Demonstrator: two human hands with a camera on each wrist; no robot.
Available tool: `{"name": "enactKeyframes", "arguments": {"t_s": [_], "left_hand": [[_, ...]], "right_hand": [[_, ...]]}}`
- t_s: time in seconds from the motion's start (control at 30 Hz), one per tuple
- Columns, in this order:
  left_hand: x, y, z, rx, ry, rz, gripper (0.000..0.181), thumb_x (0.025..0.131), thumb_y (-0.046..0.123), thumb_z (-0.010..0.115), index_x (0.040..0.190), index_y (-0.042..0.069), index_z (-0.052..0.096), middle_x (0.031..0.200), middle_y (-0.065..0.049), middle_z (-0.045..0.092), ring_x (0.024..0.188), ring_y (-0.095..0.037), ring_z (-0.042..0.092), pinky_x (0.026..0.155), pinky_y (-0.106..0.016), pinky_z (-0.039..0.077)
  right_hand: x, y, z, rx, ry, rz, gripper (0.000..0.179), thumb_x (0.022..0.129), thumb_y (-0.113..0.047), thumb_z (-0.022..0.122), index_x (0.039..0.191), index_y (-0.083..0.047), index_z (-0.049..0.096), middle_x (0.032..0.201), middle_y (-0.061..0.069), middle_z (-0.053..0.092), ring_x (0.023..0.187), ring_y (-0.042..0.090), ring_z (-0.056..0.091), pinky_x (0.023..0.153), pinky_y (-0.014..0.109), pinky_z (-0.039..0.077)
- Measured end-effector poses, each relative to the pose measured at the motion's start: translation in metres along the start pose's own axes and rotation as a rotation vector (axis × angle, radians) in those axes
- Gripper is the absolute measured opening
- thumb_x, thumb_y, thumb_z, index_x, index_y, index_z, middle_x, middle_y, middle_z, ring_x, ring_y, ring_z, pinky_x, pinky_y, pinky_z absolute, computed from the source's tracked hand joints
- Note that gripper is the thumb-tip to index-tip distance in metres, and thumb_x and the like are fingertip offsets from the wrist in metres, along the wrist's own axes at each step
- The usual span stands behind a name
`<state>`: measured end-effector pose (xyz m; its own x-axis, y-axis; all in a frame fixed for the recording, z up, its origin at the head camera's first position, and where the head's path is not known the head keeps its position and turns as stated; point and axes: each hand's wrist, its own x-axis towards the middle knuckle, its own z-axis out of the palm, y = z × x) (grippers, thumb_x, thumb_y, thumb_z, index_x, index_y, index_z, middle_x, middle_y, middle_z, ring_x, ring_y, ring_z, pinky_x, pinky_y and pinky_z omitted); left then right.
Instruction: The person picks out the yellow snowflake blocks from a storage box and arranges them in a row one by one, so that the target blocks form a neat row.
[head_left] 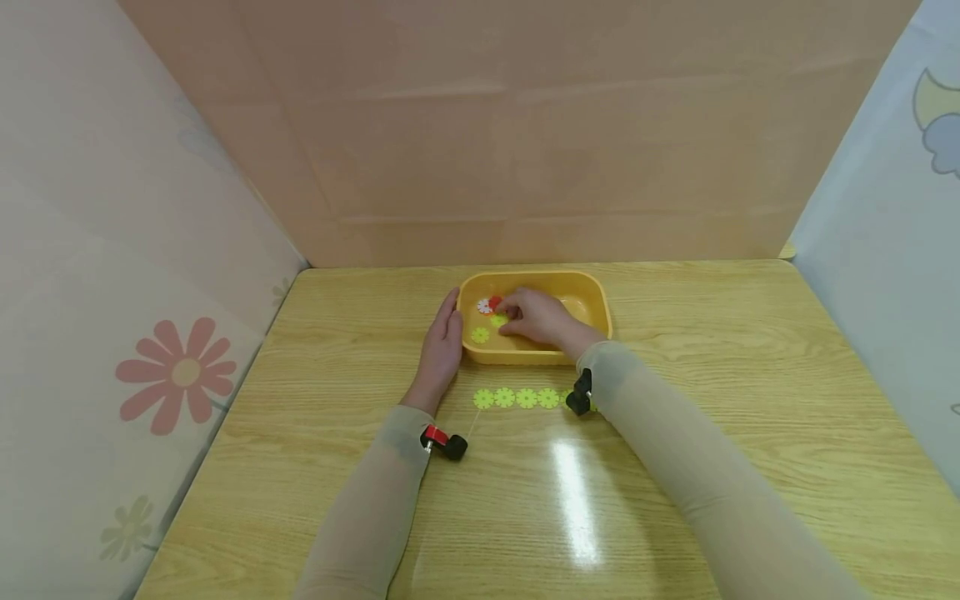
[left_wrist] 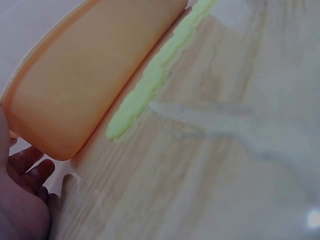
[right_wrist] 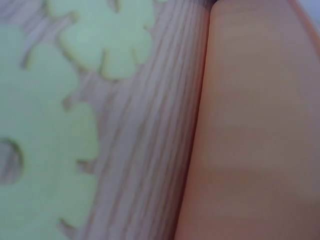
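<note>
A yellow-orange plastic tub (head_left: pixel 536 357) stands on the table. Its floor carries a white snowflake disc (head_left: pixel 484 307), a red disc (head_left: pixel 495 304) and yellow-green discs (head_left: pixel 480 335). My right hand (head_left: pixel 538 317) reaches into the tub over its near rim, thumb and forefinger parted around a yellow-green disc (head_left: pixel 499 320). Against the tub's left end rests my left hand (head_left: pixel 441 348), its fingers extended along the wall; the left wrist view shows its fingers (left_wrist: pixel 35 172) beside the tub's corner. A row of yellow-green discs (head_left: pixel 527 398) lies in front of the tub, partly hidden by my right wrist.
The wooden table (head_left: pixel 360 350) runs back to a plain pinkish-brown partition (head_left: pixel 525 150). Patterned panels (head_left: pixel 97 250) flank it left and right. A dark wrist camera (head_left: pixel 580 393) on my right sleeve overhangs the row's right end.
</note>
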<state>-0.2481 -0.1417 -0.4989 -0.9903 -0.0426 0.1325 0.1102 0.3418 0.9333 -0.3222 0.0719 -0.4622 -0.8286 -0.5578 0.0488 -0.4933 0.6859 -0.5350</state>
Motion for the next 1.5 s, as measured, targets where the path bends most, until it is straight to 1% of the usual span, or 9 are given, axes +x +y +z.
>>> {"name": "enactKeyframes", "arguments": {"t_s": [0.13, 0.3, 0.5, 0.67, 0.8, 0.9, 1.17, 1.33, 1.5], "left_hand": [[-0.0005, 0.0002, -0.0009, 0.001, 0.000, 0.000, 0.057, 0.121, 0.042, 0.032, 0.177, 0.027, 0.031, 0.179, 0.004, 0.034, 0.165, -0.020, 0.028, 0.134, -0.046, 0.026], [-0.0007, 0.0003, -0.0014, 0.002, 0.000, -0.009, 0.059, 0.121, 0.043, 0.032, 0.177, 0.025, 0.031, 0.179, 0.003, 0.033, 0.165, -0.021, 0.028, 0.134, -0.047, 0.025], [-0.0010, 0.0023, -0.0018, -0.004, -0.001, -0.024, 0.058, 0.121, 0.043, 0.032, 0.177, 0.028, 0.031, 0.179, 0.004, 0.033, 0.165, -0.021, 0.027, 0.134, -0.047, 0.024], [-0.0012, 0.0041, -0.0013, -0.004, 0.001, -0.023, 0.057, 0.121, 0.043, 0.033, 0.176, 0.030, 0.032, 0.179, 0.004, 0.033, 0.165, -0.020, 0.027, 0.134, -0.046, 0.025], [-0.0016, 0.0039, -0.0010, -0.004, 0.001, -0.018, 0.057, 0.121, 0.043, 0.032, 0.176, 0.028, 0.032, 0.179, 0.005, 0.033, 0.165, -0.019, 0.027, 0.135, -0.046, 0.025], [-0.0018, 0.0031, -0.0010, -0.005, -0.001, -0.017, 0.058, 0.121, 0.043, 0.032, 0.177, 0.026, 0.031, 0.179, 0.005, 0.033, 0.165, -0.019, 0.027, 0.134, -0.046, 0.025], [-0.0025, 0.0034, -0.0011, 0.000, 0.002, -0.019, 0.058, 0.121, 0.043, 0.032, 0.176, 0.027, 0.031, 0.179, 0.004, 0.033, 0.165, -0.020, 0.027, 0.135, -0.047, 0.024], [-0.0023, 0.0029, -0.0012, 0.004, 0.001, -0.015, 0.058, 0.121, 0.044, 0.032, 0.177, 0.029, 0.031, 0.179, 0.005, 0.033, 0.165, -0.020, 0.028, 0.134, -0.046, 0.025], [-0.0014, 0.0032, -0.0007, 0.012, 0.005, -0.010, 0.058, 0.121, 0.043, 0.031, 0.177, 0.025, 0.031, 0.179, 0.003, 0.033, 0.165, -0.022, 0.028, 0.134, -0.048, 0.025]], "right_hand": [[0.0005, -0.0008, 0.0011, -0.008, -0.005, 0.012, 0.031, 0.097, -0.021, 0.089, 0.123, -0.005, 0.081, 0.106, 0.008, 0.071, 0.101, 0.026, 0.065, 0.097, 0.044, 0.055], [0.0004, -0.0028, 0.0016, -0.012, -0.011, 0.032, 0.032, 0.097, -0.021, 0.088, 0.123, -0.005, 0.080, 0.108, 0.008, 0.072, 0.103, 0.026, 0.066, 0.099, 0.044, 0.055], [0.0000, -0.0055, 0.0001, 0.001, -0.008, 0.056, 0.031, 0.097, -0.021, 0.089, 0.121, -0.004, 0.081, 0.109, 0.009, 0.073, 0.104, 0.027, 0.066, 0.100, 0.044, 0.056], [-0.0007, -0.0054, -0.0009, 0.048, -0.006, 0.067, 0.028, 0.096, -0.018, 0.090, 0.117, -0.005, 0.077, 0.112, 0.009, 0.073, 0.104, 0.027, 0.067, 0.100, 0.044, 0.057], [-0.0024, -0.0057, -0.0013, 0.094, -0.003, 0.067, 0.028, 0.095, -0.015, 0.090, 0.115, -0.007, 0.072, 0.113, 0.010, 0.073, 0.104, 0.028, 0.068, 0.099, 0.045, 0.058], [-0.0031, -0.0048, -0.0006, 0.096, 0.003, 0.058, 0.027, 0.095, -0.015, 0.090, 0.114, -0.008, 0.071, 0.111, 0.009, 0.073, 0.103, 0.028, 0.067, 0.098, 0.045, 0.057], [-0.0041, -0.0039, -0.0007, 0.082, 0.009, 0.040, 0.024, 0.097, -0.019, 0.089, 0.115, -0.009, 0.077, 0.106, 0.006, 0.075, 0.101, 0.026, 0.067, 0.096, 0.044, 0.056], [-0.0049, -0.0051, -0.0008, 0.066, 0.028, 0.032, 0.027, 0.095, -0.024, 0.091, 0.114, -0.008, 0.080, 0.103, 0.004, 0.077, 0.099, 0.023, 0.069, 0.096, 0.044, 0.056], [-0.0051, -0.0052, -0.0007, 0.046, 0.039, 0.027, 0.029, 0.094, -0.028, 0.091, 0.112, -0.008, 0.082, 0.103, 0.003, 0.079, 0.098, 0.022, 0.071, 0.095, 0.043, 0.057]]}}
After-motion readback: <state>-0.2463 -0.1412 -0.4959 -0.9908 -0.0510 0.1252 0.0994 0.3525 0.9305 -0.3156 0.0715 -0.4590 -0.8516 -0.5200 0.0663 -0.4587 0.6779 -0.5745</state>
